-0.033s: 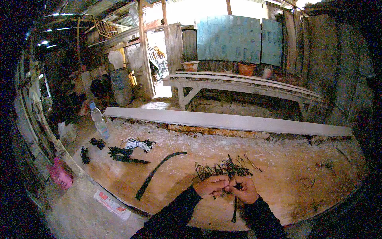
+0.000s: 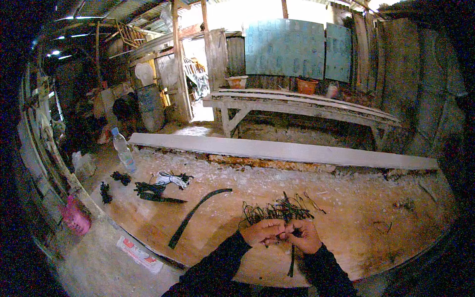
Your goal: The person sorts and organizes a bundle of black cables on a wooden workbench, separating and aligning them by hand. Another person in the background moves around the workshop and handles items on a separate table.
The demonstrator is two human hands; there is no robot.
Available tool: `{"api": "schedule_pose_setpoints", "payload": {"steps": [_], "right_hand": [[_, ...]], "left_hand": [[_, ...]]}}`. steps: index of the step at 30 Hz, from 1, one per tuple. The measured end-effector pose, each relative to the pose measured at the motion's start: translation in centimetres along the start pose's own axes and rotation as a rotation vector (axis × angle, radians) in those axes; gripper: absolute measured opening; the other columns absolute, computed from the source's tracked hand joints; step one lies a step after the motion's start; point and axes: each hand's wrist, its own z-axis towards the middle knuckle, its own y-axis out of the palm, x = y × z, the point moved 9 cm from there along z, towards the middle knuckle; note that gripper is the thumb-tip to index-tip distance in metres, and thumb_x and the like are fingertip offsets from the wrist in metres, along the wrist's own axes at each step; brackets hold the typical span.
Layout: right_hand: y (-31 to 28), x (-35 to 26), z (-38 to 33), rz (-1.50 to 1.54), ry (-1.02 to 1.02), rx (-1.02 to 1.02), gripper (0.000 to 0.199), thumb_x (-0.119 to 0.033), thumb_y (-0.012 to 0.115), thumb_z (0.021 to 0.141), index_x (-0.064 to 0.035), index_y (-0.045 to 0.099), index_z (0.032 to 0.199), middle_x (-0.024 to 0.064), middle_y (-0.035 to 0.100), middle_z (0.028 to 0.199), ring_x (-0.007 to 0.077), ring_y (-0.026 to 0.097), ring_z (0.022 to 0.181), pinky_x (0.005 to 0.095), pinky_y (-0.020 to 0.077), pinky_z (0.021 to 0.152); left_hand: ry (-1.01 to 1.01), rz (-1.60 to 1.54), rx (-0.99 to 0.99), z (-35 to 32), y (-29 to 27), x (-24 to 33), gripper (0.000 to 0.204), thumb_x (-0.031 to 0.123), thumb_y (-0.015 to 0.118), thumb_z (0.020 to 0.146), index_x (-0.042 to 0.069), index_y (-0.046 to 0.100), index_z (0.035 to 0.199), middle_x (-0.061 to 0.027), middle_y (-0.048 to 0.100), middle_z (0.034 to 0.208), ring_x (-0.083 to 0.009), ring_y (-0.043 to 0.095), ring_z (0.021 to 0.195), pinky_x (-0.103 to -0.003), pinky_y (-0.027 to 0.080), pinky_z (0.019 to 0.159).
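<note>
My left hand point(image 2: 263, 232) and my right hand point(image 2: 304, 236) meet over the table, fingertips pinched close together. Both close on a bunch of thin black cords point(image 2: 262, 212), whose many loops fan out beyond the fingers. Below the hands hangs a narrow dark strip point(image 2: 291, 262); my fingers hide where it joins the cords. To the left of my hands, a longer curved black strip point(image 2: 194, 214) lies on the wood. Farther left are a bundle of white cord point(image 2: 170, 179), a dark bundle point(image 2: 148, 189) with a flat black blade-like piece beside it, and small black clumps point(image 2: 120, 178).
A clear plastic bottle point(image 2: 122, 151) stands at the far left of the wooden table point(image 2: 356, 237). A raised pale board point(image 2: 277, 149) runs along its far edge. Beyond is a long bench point(image 2: 307, 106) with pots. A pink bag point(image 2: 75, 218) is beside the table's left edge.
</note>
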Motion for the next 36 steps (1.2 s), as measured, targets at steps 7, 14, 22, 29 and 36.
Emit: {"api": "schedule_pose_setpoints", "payload": {"steps": [7, 14, 22, 29, 36], "right_hand": [[0.4, 0.1, 0.2, -0.044, -0.016, -0.121, 0.018, -0.02, 0.059, 0.073, -0.0063, 0.05, 0.066, 0.0023, 0.053, 0.072, 0.012, 0.05, 0.069, 0.0279, 0.0404, 0.062], [-0.2, 1.0, 0.2, 0.192, 0.008, -0.106, 0.034, -0.036, 0.06, 0.07, -0.0077, 0.045, 0.059, -0.0003, 0.045, 0.057, 0.0114, 0.043, 0.055, 0.0251, 0.0344, 0.052], [-2.0, 4.5, -1.4, 0.509, 0.152, 0.173, 0.033, -0.032, 0.063, 0.059, -0.0022, 0.05, 0.061, 0.0027, 0.046, 0.053, 0.0129, 0.042, 0.045, 0.0241, 0.0325, 0.042], [-1.0, 4.4, 0.0, 0.54, 0.063, 0.04, 0.025, -0.025, 0.06, 0.059, -0.0041, 0.047, 0.061, 0.0007, 0.044, 0.054, 0.0109, 0.041, 0.05, 0.0228, 0.034, 0.044], [-1.7, 4.0, 0.5, 0.404, 0.229, 0.282, 0.022, -0.027, 0.058, 0.069, -0.0092, 0.047, 0.063, -0.0025, 0.044, 0.058, 0.0074, 0.041, 0.053, 0.019, 0.0325, 0.048]], "left_hand": [[0.091, -0.091, -0.186, 0.2, 1.6, 0.3, 0.012, 0.023, 0.047, 0.082, 0.011, 0.043, 0.082, 0.0041, 0.037, 0.054, -0.0019, 0.03, 0.041, -0.016, 0.021, 0.035], [0.112, -0.15, -0.201, 0.4, 2.9, 0.6, 0.014, 0.022, 0.048, 0.082, 0.009, 0.042, 0.082, 0.0041, 0.035, 0.053, -0.0024, 0.029, 0.04, -0.016, 0.021, 0.034], [0.201, -0.078, -0.247, 0.1, 3.6, 0.8, 0.028, 0.033, 0.054, 0.077, 0.008, 0.044, 0.072, 0.0028, 0.038, 0.052, -0.0024, 0.031, 0.036, -0.016, 0.022, 0.031], [0.183, -0.2, -0.225, 0.6, 2.4, 0.2, 0.025, 0.031, 0.053, 0.078, 0.008, 0.045, 0.073, 0.0029, 0.039, 0.051, -0.0032, 0.032, 0.036, -0.017, 0.024, 0.032], [0.412, 0.232, 0.363, 0.2, -2.8, 4.3, 0.024, 0.028, 0.051, 0.081, 0.006, 0.05, 0.091, 0.0018, 0.049, 0.077, -0.0061, 0.047, 0.06, -0.018, 0.04, 0.053]]}}
